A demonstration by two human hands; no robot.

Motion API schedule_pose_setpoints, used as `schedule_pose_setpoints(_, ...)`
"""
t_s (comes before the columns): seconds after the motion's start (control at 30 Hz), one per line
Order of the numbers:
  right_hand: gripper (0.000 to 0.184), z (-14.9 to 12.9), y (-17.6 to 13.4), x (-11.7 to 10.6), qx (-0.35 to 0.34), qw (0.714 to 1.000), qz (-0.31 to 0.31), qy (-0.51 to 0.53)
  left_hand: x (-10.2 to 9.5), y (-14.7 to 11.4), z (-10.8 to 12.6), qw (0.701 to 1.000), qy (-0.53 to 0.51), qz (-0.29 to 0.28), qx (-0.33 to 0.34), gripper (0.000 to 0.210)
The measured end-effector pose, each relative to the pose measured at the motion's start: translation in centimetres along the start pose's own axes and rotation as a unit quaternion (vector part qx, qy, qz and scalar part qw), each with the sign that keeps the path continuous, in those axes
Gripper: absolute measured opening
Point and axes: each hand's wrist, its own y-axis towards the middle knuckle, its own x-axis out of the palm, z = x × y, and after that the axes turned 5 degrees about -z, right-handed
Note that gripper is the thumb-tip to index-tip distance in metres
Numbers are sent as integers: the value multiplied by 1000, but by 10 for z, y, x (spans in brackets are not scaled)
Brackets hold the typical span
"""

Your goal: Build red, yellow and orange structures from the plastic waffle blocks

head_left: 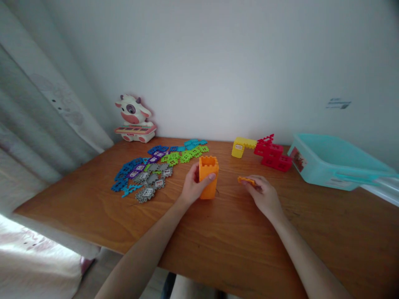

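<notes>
My left hand grips an upright orange box of interlocking tiles from its left side, with the thumb across the front. The box stands on the wooden table, and its notched top is open. To the right, apart from the box, my right hand pinches a flat orange building tile between thumb and fingers. The fingertips under that tile are partly hidden. Behind my right hand lie a yellow tile piece and a red tile construction, which meet end to end.
Flat tiles spread over the table's left side: blue, purple, green and grey. A cow-shaped toy keyboard stands at the back left. A turquoise bin sits at the right, before the wall.
</notes>
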Motion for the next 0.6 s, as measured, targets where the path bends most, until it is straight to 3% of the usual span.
schedule_pose_setpoints(0.03,36,0,0,0,17,1000,15,10,-5,1,2,998,62,13,25,72)
schedule_pose_setpoints(0.1,41,-1,1,-2,61,997,37,28,-15,1,9,974,215,-19,76,71)
schedule_pose_setpoints(0.2,45,-6,0,-4,119,989,44,73,-25,-3,18,897,393,-149,139,73)
schedule_pose_setpoints(0.3,47,-13,-2,-3,162,980,37,106,-28,-7,22,845,466,-219,148,77)
schedule_pose_setpoints(0.43,43,-16,-2,1,172,969,20,174,-25,-9,20,801,524,-267,112,75)
schedule_pose_setpoints(0.5,39,-14,-1,3,154,967,-10,205,-25,-9,19,793,531,-280,100,74)
schedule_pose_setpoints(0.6,47,-14,-3,5,151,962,-60,221,-25,-9,19,797,529,-279,86,76)
